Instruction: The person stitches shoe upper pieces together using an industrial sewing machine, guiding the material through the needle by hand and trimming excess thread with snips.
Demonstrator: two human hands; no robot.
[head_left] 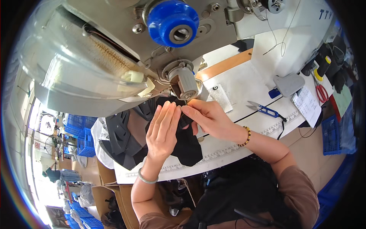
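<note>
A black fabric piece (188,149) lies on the white sewing machine table, under the machine's metal head (183,78). My left hand (162,135) rests flat on it, fingers stretched out and held side by side, tips close to the needle area. From the right, my right hand (215,120) closes thumb and fingers on the fabric's edge beside the needle area. The two hands nearly meet there, and they hide the stitching spot. More black shaped pieces (127,133) lie bunched to the left of my left hand.
Blue-handled thread snips (267,110) lie to the right, near a ruler strip (228,149) along the table's front. Farther right are a grey device (289,84), a written sheet (306,105) and red-handled scissors (322,93). A blue knob (164,21) and clear guard (76,76) overhang the work.
</note>
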